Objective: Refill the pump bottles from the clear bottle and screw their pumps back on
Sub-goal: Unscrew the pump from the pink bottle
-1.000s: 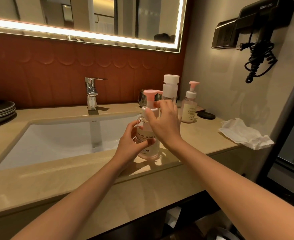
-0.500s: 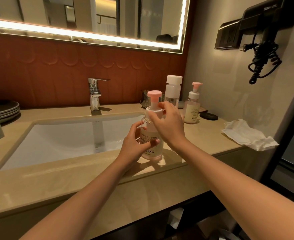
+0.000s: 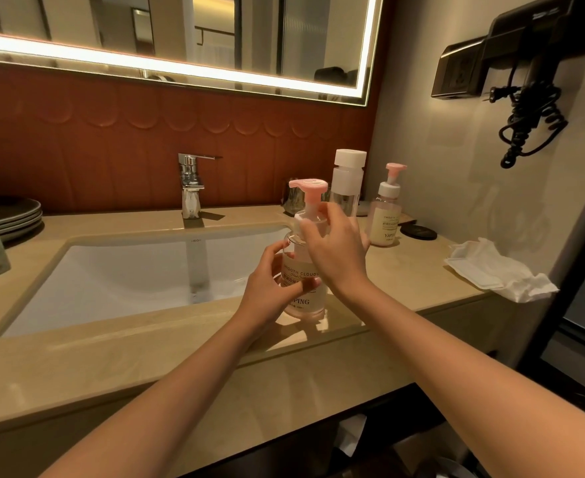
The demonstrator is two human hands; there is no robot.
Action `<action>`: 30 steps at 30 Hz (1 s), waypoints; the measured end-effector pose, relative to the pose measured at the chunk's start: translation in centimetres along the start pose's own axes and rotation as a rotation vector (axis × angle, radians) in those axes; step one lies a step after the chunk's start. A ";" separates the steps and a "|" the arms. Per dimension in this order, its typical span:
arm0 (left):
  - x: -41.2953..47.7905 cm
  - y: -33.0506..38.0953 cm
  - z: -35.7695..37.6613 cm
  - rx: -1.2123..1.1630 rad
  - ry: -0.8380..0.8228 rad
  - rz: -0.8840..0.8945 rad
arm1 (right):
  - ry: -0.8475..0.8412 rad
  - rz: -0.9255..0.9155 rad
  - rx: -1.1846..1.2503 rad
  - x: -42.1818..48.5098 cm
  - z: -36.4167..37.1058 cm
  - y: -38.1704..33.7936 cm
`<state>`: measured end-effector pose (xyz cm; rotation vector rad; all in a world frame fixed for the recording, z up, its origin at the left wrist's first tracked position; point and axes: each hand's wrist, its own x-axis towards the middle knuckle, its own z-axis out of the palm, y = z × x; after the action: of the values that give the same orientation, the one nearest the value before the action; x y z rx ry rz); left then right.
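A: Which step is happening?

B: The left hand (image 3: 270, 288) is gripping the near pump bottle (image 3: 306, 305), which is standing on the tabletop (image 3: 180, 367) right of the sink (image 3: 129, 277). The right hand (image 3: 335, 257) is curling round the collar of its pink pump (image 3: 309, 186), apparently screwing it on.

A: Contents?

B: Pale liquid is filling it nearly full. Next comes firm tightening, probably. The capped clear bottle (image 3: 346, 188) is standing just behind, its level unclear.
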<state>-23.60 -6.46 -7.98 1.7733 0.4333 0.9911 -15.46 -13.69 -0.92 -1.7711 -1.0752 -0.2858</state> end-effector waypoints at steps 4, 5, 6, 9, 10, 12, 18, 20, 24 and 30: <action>0.0 0.1 0.0 -0.009 -0.005 -0.002 | 0.020 0.045 0.013 -0.1 0.2 -0.4; 0.0 0.1 0.0 -0.015 -0.005 -0.008 | 0.043 0.059 -0.002 0.0 0.2 -0.5; 0.0 0.1 0.0 -0.016 -0.005 -0.012 | 0.061 0.068 -0.021 0.2 0.2 -0.6; 0.0 0.2 0.0 0.004 -0.005 -0.010 | 0.074 0.053 -0.065 0.4 0.2 -0.5; 0.0 0.2 0.0 0.005 -0.004 -0.007 | 0.076 0.041 -0.059 0.3 0.2 -0.4; 0.0 0.2 0.0 0.005 -0.001 0.005 | 0.062 0.015 -0.025 0.0 0.4 -0.2; 0.0 0.1 0.1 0.000 -0.001 0.003 | 0.041 0.020 0.052 -0.2 0.4 -0.6; 0.1 0.1 0.1 0.000 0.004 -0.004 | 0.069 0.042 0.007 0.2 0.4 -0.9; 0.1 -0.2 0.1 0.011 0.007 0.004 | 0.079 0.045 -0.032 0.4 0.4 -0.7; 0.1 -0.3 0.1 -0.002 0.001 0.010 | -0.055 0.056 0.185 -0.3 0.5 -0.6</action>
<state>-23.43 -6.26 -8.23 1.7747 0.4249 0.9993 -16.21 -13.36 -0.99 -1.6486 -1.0543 -0.0997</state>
